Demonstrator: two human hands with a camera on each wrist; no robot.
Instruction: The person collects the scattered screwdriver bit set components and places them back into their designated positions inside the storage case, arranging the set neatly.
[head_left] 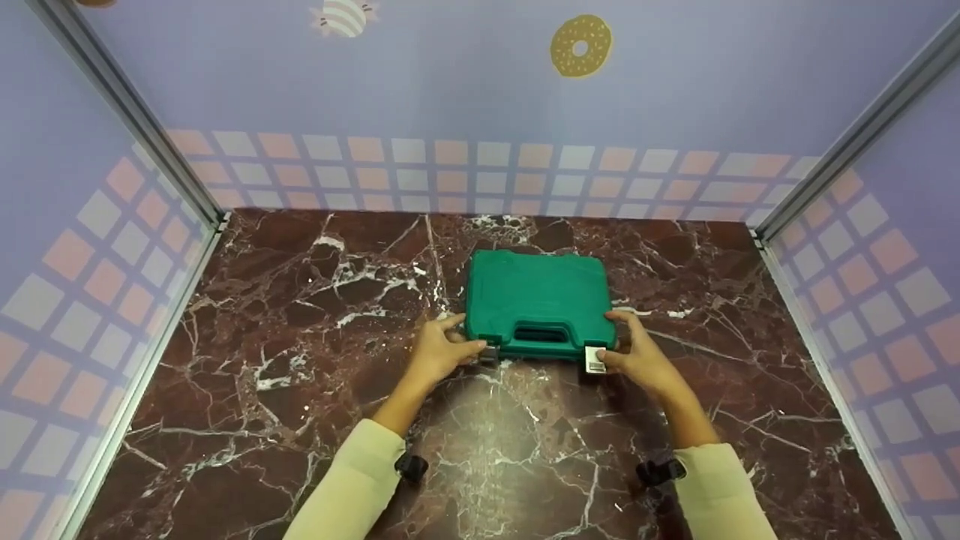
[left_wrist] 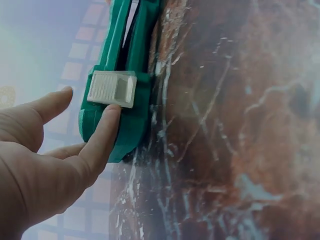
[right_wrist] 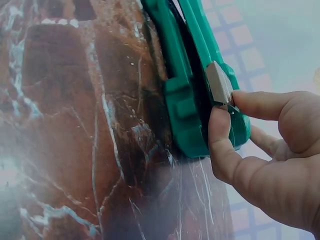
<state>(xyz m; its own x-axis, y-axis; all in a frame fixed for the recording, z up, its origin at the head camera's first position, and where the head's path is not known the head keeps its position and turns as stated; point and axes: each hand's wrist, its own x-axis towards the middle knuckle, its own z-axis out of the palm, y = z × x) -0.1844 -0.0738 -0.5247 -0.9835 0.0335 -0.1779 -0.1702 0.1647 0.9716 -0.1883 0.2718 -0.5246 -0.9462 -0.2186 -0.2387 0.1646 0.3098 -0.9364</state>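
A green plastic carrying case [head_left: 540, 292] lies flat on the marbled table, its handle and latch side facing me. At its left front corner is a pale ribbed latch [left_wrist: 112, 89], flat against the case front. One fingertip of my left hand [head_left: 439, 352] touches that latch's edge; the other fingers are extended beside the case's corner. At the right front corner, my right hand [head_left: 637, 356] pinches the other latch [right_wrist: 219, 84] between thumb and finger. That latch stands swung out from the case front, and another right finger reaches to the case's right side.
Brown marbled tabletop [head_left: 300, 360] with white veins surrounds the case. Lilac panels with pink and white squares [head_left: 450, 180] stand at the back and both sides, joined by metal corner posts [head_left: 142, 112]. Dark bands [head_left: 411, 467] sit at both wrists.
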